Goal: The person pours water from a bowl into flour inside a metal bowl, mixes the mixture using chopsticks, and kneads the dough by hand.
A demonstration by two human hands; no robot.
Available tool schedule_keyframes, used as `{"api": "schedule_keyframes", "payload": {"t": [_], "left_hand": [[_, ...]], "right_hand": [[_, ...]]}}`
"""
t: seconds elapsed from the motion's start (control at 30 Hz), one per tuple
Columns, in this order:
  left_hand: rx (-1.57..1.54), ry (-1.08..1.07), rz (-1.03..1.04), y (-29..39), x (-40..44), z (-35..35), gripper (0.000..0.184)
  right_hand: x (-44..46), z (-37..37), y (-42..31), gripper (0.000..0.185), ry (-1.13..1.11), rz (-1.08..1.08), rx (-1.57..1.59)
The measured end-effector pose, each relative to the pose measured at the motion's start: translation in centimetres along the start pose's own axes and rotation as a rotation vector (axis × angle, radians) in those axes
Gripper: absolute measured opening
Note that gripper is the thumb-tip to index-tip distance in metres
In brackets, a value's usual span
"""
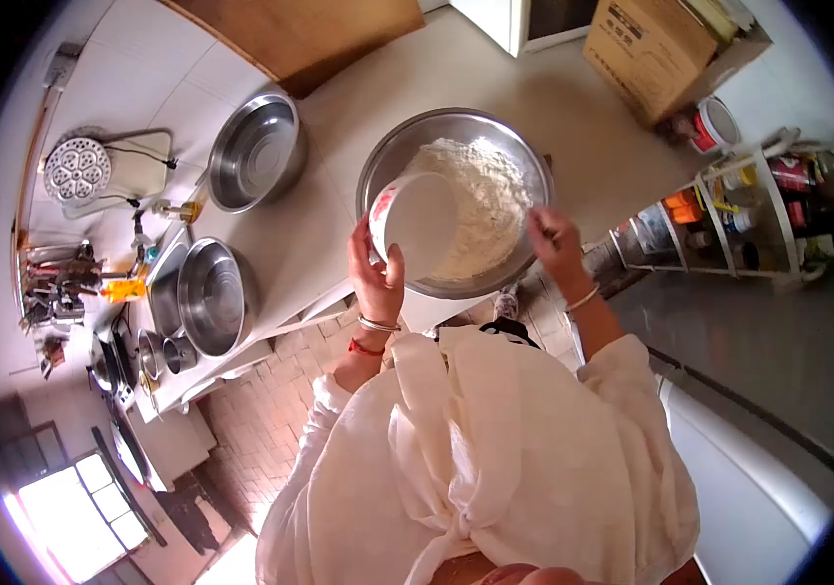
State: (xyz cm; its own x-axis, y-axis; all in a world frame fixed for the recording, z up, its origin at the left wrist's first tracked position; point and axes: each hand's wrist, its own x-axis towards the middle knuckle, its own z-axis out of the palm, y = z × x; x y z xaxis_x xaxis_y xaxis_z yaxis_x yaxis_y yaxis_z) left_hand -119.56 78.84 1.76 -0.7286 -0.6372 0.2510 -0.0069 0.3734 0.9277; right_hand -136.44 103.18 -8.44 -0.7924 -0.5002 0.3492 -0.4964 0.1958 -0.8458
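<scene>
A large steel basin [378, 151] stands on the counter before me, with a heap of pale flour [497, 200] in it. My left hand [376, 281] grips a white bowl [419, 226] with a red pattern on its outside. The bowl is tilted over the left part of the basin, and its contents cannot be made out. At the basin's right rim is my right hand [557, 246], its fingers curled closed. Whatever those fingers hold, if anything, is too blurred to name.
Two more steel basins, one upper [257, 154] and one lower [214, 297], stand to the left. A cardboard box [646, 54] sits at the back right, beside a white tub [717, 125]. A rack [729, 219] of bottles and jars is on the right.
</scene>
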Motion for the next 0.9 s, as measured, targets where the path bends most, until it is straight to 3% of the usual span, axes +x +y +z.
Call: {"api": "schedule_keyframes", "payload": {"t": [0.1,0.13,0.3,0.4,0.5,0.6,0.67,0.77,0.87,0.9], "left_hand": [[0.117,-0.030,0.123,-1.5,-0.2,0.7,0.054],[0.075,-0.033,0.054,-0.1,-0.4,1.1,0.054],[0.281,-0.168,0.219,1.1,0.2,1.5,0.056],[0.368,-0.169,0.309,1.2,1.5,2.0,0.056],[0.437,-0.113,0.408,1.2,3.4,2.7,0.056],[0.462,-0.060,0.399,1.3,5.1,3.5,0.057],[0.489,-0.026,0.374,1.4,5.6,3.5,0.057],[0.526,0.004,0.360,1.6,5.8,2.6,0.061],[0.489,0.024,0.275,1.5,5.2,1.5,0.062],[0.463,0.034,0.235,1.5,5.0,1.2,0.062]], "right_hand": [[-2.9,0.9,-7.7,0.004,-0.067,-0.003,-0.126],[-3.6,1.5,-8.3,0.005,-0.047,0.028,-0.025],[-5.6,3.3,-5.9,0.007,-0.024,0.012,0.392],[-2.6,1.3,-3.6,0.007,-0.034,0.331,0.200],[1.0,1.0,-1.4,0.006,0.176,0.321,0.084],[0.5,4.5,-0.9,0.007,0.194,0.010,0.115],[-0.1,5.4,-4.0,0.008,0.013,-0.039,0.086],[-0.9,4.9,-7.0,0.010,-0.187,0.118,0.247],[-0.5,5.4,-4.6,0.013,-0.370,0.079,0.317],[0.0,5.4,-3.2,0.014,-0.310,0.160,0.444]]}}
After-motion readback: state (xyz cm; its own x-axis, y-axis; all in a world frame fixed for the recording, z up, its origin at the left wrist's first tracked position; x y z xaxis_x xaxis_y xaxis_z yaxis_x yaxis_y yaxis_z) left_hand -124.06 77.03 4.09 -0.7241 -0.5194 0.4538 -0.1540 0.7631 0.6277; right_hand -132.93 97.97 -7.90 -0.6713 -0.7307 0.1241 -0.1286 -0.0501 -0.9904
